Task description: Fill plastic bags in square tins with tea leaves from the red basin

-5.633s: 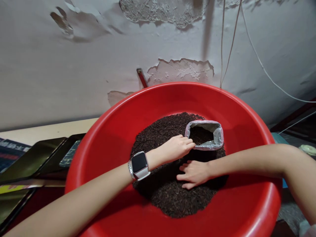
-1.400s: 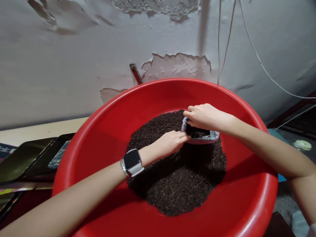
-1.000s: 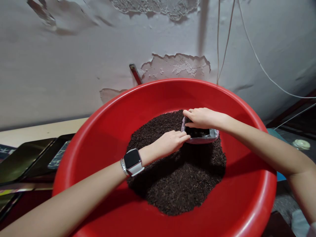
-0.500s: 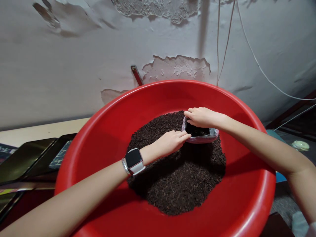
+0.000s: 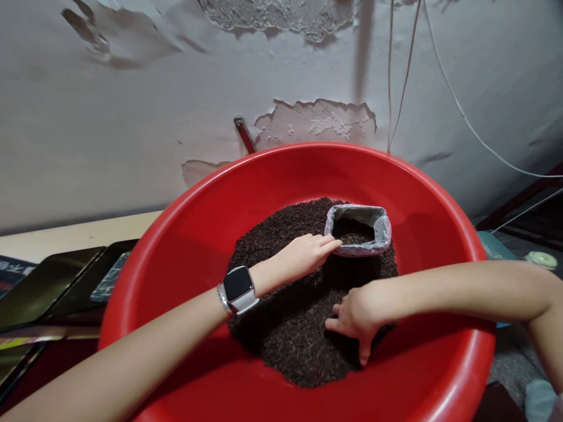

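A large red plastic basin [image 5: 185, 234] holds a heap of dark, dry shreds [image 5: 303, 349] that look like loose tea leaves. On the far right of the heap sits a small container lined with clear plastic [image 5: 382, 231], with some of the same leaves inside. My left hand [image 5: 310, 255], a watch on its wrist, grips the container's near left rim between fingers and thumb. Closer to me, my right hand [image 5: 358, 313] reaches down to the leaves, thumb and fingers spread; some fingertips are hidden against the heap.
Behind the basin rises a wall [image 5: 132, 129] with peeling paint and hanging cords [image 5: 457, 108]. Dark glossy trays or packages [image 5: 53, 281] lie left of the basin, beside a pale ledge [image 5: 79, 231]. A small pale green round object [image 5: 541, 259] is at the right.
My right hand has left the container's opening and come down towards me onto the loose leaves, its fingers spreading. My left hand and the container have stayed in place.
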The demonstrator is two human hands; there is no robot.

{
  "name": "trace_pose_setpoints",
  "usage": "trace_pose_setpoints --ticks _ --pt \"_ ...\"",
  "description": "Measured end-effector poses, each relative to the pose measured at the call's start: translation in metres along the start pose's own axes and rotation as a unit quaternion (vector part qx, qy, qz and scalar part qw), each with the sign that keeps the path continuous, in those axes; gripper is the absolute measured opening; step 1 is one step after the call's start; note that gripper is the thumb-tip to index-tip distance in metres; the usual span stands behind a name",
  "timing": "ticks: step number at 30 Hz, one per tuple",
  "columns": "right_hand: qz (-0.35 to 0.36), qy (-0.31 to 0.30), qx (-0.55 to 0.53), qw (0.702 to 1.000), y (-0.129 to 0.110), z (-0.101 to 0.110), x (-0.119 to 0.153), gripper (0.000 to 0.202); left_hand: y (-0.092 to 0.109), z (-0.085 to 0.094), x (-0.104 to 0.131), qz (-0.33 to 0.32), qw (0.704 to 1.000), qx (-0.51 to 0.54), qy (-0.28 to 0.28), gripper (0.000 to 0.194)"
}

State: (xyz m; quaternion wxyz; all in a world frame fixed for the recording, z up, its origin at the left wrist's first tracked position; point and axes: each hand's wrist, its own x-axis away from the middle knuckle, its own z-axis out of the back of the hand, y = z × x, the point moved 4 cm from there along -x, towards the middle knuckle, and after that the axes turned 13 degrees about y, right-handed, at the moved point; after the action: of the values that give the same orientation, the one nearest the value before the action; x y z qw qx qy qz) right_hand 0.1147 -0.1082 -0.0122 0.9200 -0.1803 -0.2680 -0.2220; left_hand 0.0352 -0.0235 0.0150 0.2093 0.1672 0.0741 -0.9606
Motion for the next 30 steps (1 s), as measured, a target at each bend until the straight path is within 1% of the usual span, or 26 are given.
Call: trace_pose_setpoints --ticks 1,2,3,5,7,9,11,13,17,21,24,27,28,29,30 --pt "-0.012 0.001 0.031 0.999 0.001 -0.013 -0.008 0.093 0.001 0.001 0.0 -0.001 1.0 -0.006 -0.004 0.031" --pt "-0.01 0.014 0.051 0.999 0.003 -0.022 -0.014 0.097 0.001 0.001 0.0 -0.002 1.0 -0.012 -0.008 0.031" --pt "0.01 0.041 0.061 0.997 0.003 -0.027 -0.018 0.099 0.002 0.001 0.0 -0.002 1.0 -0.016 -0.012 0.031" --pt "0.086 0.122 0.069 0.986 0.0 -0.027 -0.02 0.099 0.003 0.002 0.0 -0.002 1.0 -0.022 -0.017 0.031" --pt "0.177 0.197 0.084 0.961 -0.006 -0.021 -0.016 0.098 0.003 0.003 -0.001 -0.001 1.0 -0.02 -0.016 0.031" --pt "0.245 0.237 0.099 0.935 -0.013 -0.018 -0.011 0.098 0.004 0.004 -0.001 0.0 1.0 -0.014 -0.011 0.031" --pt "0.275 0.252 0.108 0.922 -0.016 -0.02 -0.01 0.096 0.004 0.004 -0.001 0.001 1.0 -0.01 -0.009 0.031" --pt "0.284 0.257 0.115 0.917 -0.017 -0.026 -0.013 0.089 0.004 0.004 -0.001 0.0 1.0 -0.009 -0.009 0.03" --pt "0.28 0.251 0.128 0.918 -0.01 -0.039 -0.021 0.071 0.003 0.002 0.0 -0.002 1.0 -0.004 -0.006 0.03" --pt "0.261 0.282 0.159 0.909 -0.009 -0.046 -0.028 0.06 0.002 0.001 0.0 -0.001 1.0 -0.002 -0.002 0.031" --pt "0.235 0.307 0.176 0.905 -0.011 -0.047 -0.03 0.058 0.002 0.001 0.0 -0.001 1.0 -0.001 -0.003 0.031" --pt "0.194 0.328 0.187 0.905 -0.01 -0.043 -0.028 0.063 0.003 0.002 0.0 0.0 1.0 0.0 -0.006 0.032" --pt "0.191 0.343 0.191 0.9 -0.01 -0.041 -0.027 0.064 0.003 0.002 -0.001 0.001 1.0 0.0 -0.005 0.032" --pt "0.204 0.36 0.199 0.888 -0.012 -0.039 -0.024 0.065 0.003 0.003 -0.001 0.002 1.0 0.0 -0.004 0.031" --pt "0.236 0.377 0.211 0.87 -0.015 -0.037 -0.021 0.063 0.004 0.003 -0.001 0.001 1.0 0.001 -0.001 0.031"
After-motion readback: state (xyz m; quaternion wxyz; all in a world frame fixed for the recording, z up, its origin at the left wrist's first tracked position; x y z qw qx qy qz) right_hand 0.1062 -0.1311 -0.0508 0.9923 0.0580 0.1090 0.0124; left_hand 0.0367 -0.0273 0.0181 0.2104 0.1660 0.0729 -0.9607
